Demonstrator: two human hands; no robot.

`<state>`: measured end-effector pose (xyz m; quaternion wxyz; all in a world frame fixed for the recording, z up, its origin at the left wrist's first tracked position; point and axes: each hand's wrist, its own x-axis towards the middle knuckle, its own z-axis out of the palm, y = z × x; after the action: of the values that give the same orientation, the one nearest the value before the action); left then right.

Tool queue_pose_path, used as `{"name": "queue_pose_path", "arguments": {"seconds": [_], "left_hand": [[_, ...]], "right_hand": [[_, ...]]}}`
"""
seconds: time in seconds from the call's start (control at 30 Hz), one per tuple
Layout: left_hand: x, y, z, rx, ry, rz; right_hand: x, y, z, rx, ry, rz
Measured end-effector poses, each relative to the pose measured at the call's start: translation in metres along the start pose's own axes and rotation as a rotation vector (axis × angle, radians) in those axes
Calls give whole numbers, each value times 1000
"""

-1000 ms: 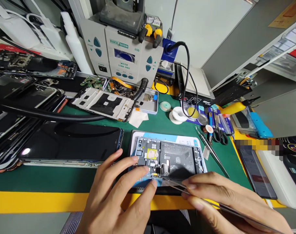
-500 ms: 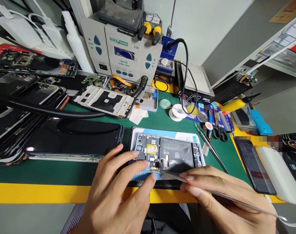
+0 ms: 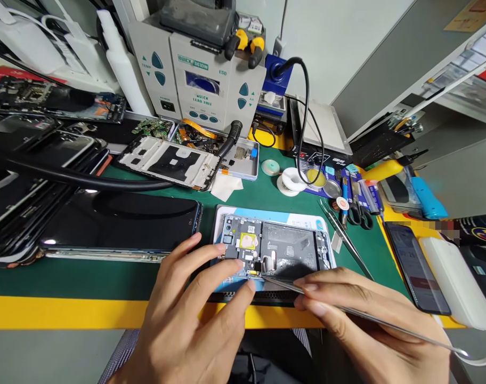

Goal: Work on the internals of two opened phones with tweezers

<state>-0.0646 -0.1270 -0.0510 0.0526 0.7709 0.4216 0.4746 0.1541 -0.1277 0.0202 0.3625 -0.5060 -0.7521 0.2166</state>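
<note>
You're mid-probe on the opened phone (image 3: 273, 253), which lies at the bench's near edge: your left hand (image 3: 195, 320) pins its 7 o'clock corner with spread fingertips, while your right hand (image 3: 363, 325) pinches the tweezers (image 3: 347, 312), tip at the board's lower edge. Next likely calls for a small, steady nudge or lift there, keeping the phone braced.

A phone repair workshop: a hot-air rework station (image 3: 203, 80) backs the green bench mat (image 3: 107, 277), amid stripped phone frames (image 3: 167, 162) (tweezers (image 3: 345, 237) and scissors (image 3: 357, 210) too).
</note>
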Motion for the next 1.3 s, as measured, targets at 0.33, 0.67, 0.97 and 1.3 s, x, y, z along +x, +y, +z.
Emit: {"name": "queue_pose_path", "arguments": {"seconds": [0.33, 0.67, 0.97, 1.3], "left_hand": [[-2, 1, 0, -10, -6, -1], [0, 0, 0, -12, -12, 5], [-4, -2, 0, -20, -26, 3], [-2, -1, 1, -15, -21, 10]], "right_hand": [[-2, 2, 2, -13, 9, -26], [-4, 10, 2, 30, -36, -55], [-3, 12, 0, 18, -56, -71], [-2, 10, 0, 39, -63, -96]]}}
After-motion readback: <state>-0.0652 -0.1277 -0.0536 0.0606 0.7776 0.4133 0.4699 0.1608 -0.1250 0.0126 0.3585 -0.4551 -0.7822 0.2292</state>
